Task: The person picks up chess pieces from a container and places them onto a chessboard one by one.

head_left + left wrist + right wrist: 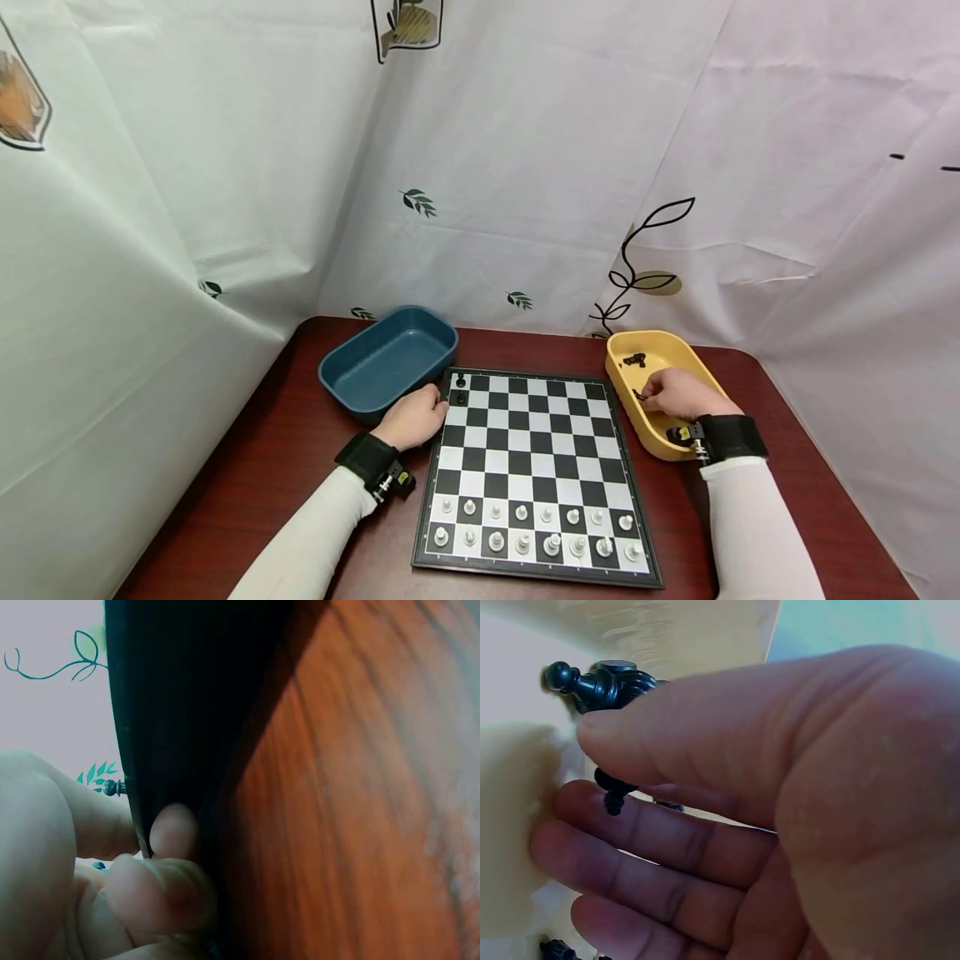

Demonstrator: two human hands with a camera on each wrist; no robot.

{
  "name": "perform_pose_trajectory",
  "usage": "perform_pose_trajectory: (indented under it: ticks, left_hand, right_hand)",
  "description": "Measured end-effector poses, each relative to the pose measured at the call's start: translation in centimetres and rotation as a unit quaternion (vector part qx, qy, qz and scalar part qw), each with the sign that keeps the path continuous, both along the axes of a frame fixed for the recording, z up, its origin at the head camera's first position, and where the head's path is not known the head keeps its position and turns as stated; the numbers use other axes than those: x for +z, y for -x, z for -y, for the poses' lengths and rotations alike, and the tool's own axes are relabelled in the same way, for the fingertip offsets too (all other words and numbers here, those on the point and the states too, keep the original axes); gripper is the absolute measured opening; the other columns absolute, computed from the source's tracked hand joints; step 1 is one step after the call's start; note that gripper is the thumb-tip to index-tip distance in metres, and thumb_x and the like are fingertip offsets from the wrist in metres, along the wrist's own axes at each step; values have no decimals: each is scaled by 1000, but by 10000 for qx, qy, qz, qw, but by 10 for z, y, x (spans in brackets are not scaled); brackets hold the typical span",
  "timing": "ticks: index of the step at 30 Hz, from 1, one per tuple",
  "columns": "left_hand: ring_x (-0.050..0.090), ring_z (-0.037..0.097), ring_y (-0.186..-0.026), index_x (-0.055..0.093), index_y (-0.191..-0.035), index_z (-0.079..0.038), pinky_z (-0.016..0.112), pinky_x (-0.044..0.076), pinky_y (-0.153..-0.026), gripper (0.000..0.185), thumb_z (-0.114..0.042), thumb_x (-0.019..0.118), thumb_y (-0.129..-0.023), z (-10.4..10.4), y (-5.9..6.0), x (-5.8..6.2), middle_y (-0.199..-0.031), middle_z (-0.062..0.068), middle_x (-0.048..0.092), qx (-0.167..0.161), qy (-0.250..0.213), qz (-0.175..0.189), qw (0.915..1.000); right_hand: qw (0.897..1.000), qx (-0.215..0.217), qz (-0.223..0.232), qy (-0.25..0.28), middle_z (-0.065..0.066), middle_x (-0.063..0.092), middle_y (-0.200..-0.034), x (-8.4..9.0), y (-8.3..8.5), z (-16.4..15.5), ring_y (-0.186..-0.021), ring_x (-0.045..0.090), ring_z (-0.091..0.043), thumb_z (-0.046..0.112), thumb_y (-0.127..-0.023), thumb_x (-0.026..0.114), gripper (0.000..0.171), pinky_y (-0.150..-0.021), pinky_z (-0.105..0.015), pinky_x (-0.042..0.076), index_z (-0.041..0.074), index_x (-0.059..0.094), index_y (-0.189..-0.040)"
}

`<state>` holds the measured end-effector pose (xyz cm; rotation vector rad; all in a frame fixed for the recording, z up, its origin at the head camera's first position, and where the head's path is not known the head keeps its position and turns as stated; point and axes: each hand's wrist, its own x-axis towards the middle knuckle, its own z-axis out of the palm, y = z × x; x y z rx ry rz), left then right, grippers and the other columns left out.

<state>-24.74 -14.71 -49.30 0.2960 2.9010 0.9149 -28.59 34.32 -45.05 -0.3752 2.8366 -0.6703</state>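
- Two arms reach in from the bottom edge of the head view, each covered by a long, close-fitting white sleeve that ends at the wrist.
- The left hand (415,417) is bare, with a wide black strap around the wrist just behind it.
- A small black camera unit with a metal fitting and a yellow mark hangs from the left strap.
- The right hand (678,393) is bare too, with a matching black wrist strap.
- A similar black and metal unit with a yellow mark sits on the right strap.
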Motion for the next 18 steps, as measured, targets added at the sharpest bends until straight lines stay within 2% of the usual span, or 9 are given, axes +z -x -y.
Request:
perform_pose_trajectory:
  ticks: [7,13,18]
  left_hand:
    - [57,19,-54,60,-96,-13,38,46,-59,22,-25,59,-114,0,2,-2,-73,4,57,-5,12,1,10000]
    - [56,18,-56,59,-96,-12,38,46,-60,21,-24,59,-114,1,2,-1,-73,4,56,-23,48,-57,10000]
    - [57,18,-55,60,-96,-12,38,46,-59,21,-23,59,-114,2,1,-2,-73,5,56,-24,20,-89,10000]
  right_hand:
    - [9999,-29,-96,103,0,67,-80,1,2,0,-74,62,-18,10,-95,82,9,-69,-37,51,4,75,-98]
    - [9981,-71,-556,245,1,71,-82,-1,7,-2,-73,63,-16,7,-90,85,14,-68,-33,51,5,73,-96]
    - [9948,-66,-1001,161,2,73,-83,-2,8,-3,-77,64,-16,6,-91,84,11,-74,-35,52,9,74,-91]
